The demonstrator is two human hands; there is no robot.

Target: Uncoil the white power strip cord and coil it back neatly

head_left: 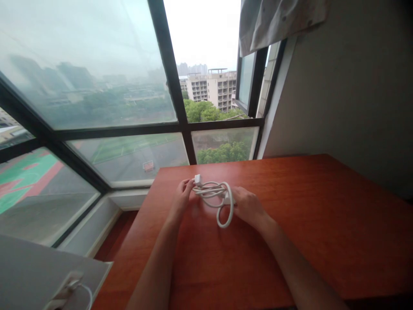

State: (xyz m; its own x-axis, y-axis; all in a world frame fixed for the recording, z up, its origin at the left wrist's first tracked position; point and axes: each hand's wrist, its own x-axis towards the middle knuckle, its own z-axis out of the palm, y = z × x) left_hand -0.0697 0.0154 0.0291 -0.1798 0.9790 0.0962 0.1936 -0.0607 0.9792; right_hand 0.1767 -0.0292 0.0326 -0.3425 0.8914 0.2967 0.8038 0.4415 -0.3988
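Observation:
A white cable [211,190], coiled in several loops, is between my two hands over the reddish-brown table. At its left end a white plug [198,180] sticks up beside my left hand [183,193], whose fingers are closed on the coil's left side. My right hand [247,204] is wrapped round the coil's right side, by a second white block-shaped connector [227,198]. One loop of the cable hangs down toward me, left of the right hand. The fingertips of my right hand are partly hidden behind the cable.
The wooden table [309,241] spreads under both arms, its far edge near the window [222,144]. A window sash [248,84] stands ajar at the right, under a grey cloth [277,26]. At lower left, a plugged-in charger [72,285] with a white cord sits in a wall socket.

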